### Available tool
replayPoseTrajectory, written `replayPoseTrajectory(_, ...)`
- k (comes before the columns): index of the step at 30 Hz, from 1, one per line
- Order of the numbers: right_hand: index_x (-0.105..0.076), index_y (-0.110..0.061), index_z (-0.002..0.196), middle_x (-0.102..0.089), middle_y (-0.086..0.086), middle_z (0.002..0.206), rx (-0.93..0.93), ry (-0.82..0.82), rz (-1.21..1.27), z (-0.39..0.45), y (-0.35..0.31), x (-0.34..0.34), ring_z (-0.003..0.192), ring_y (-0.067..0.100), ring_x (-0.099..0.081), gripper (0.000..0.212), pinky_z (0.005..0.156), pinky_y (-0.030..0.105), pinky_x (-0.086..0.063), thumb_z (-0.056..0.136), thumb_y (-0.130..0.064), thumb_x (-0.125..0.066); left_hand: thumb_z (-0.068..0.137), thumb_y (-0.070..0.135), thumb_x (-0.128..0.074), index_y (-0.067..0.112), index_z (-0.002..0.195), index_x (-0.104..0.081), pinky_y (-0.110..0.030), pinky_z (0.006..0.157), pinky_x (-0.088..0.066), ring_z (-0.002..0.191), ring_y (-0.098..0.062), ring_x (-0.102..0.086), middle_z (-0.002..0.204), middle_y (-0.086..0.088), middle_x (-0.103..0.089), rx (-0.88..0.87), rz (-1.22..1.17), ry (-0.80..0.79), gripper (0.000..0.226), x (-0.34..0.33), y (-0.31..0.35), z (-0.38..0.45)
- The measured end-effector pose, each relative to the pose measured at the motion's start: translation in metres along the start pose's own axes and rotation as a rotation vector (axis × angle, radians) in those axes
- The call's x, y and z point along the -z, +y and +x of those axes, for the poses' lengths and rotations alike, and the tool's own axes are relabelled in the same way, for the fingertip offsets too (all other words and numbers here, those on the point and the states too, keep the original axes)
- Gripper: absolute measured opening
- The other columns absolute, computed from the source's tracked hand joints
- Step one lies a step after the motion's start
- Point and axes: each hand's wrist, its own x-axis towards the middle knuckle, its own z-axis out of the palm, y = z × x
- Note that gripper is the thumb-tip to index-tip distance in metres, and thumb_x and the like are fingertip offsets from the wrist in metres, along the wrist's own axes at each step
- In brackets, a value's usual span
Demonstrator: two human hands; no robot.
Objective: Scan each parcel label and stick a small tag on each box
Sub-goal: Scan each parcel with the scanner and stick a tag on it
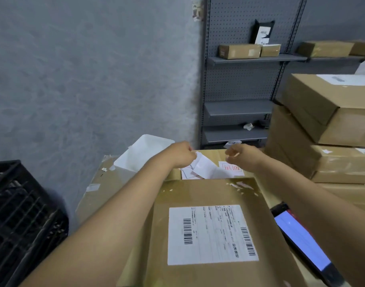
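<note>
Fingers (191, 155) of the left hand (180, 155) pinch the corner of a white tag sheet (200, 165), which lies beyond the near parcel. We note the right hand (238, 155) curled just beside it; whether it holds anything we cannot tell. Nearest us lies the parcel (198, 195), its label (212, 235) facing up. A scanner (301, 239) with lit screen rests to its right.

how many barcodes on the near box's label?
2. Both on the white shipping label of the near box: one barcode at its left, one at its right edge. Smaller codes may be too blurred to tell.
</note>
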Motion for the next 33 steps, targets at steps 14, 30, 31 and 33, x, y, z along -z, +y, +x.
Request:
replayPoseTrajectory(14,-0.063,-0.005,0.094,-0.066,0.012,0.107,0.024,-0.102,-0.23,0.082,-0.012,-0.05,0.091,0.025,-0.056,0.022,0.076,0.031,-0.045,0.085,-0.024,-0.067,0.097,0.02,-0.044,0.007,0.098,-0.057,-0.035,0.074,-0.052,0.08,-0.03,-0.059,0.095,-0.016,-0.058,0.019,-0.039,-0.142,0.018,-0.004,-0.014,0.039)
replayPoseTrajectory(30,-0.075,-0.016,0.085,-0.068,-0.003,0.108,0.505,0.093,0.179,-0.017,-0.028,0.022,0.1,0.013,-0.06,0.032,0.089,0.028,-0.046,0.074,0.01,-0.06,0.097,-0.003,-0.042,-0.004,0.128,-0.051,-0.04,0.077,-0.051,0.11,-0.033,-0.061,0.126,-0.024,-0.06,0.333,-1.381,-0.118,0.032,-0.007,0.031,0.021)
replayPoseTrajectory(31,-0.075,-0.017,0.089,-0.067,-0.003,0.11,0.475,0.112,0.175,-0.021,-0.024,0.023,0.101,0.014,-0.059,0.04,0.088,0.028,-0.047,0.073,0.011,-0.052,0.096,-0.007,-0.041,-0.005,0.129,-0.05,-0.04,0.082,-0.049,0.117,-0.035,-0.057,0.13,-0.024,-0.057,0.304,-1.345,-0.089,0.034,-0.01,0.032,0.019)
replayPoseTrajectory(33,-0.071,-0.02,0.098,-0.066,-0.002,0.113,0.387,0.185,0.227,-0.024,-0.018,0.024,0.099,0.017,-0.06,0.037,0.079,0.028,-0.048,0.081,0.005,-0.049,0.094,-0.011,-0.044,-0.005,0.125,-0.053,-0.041,0.084,-0.049,0.115,-0.037,-0.058,0.127,-0.025,-0.058,0.248,-1.272,-0.058,0.033,-0.014,0.034,0.015)
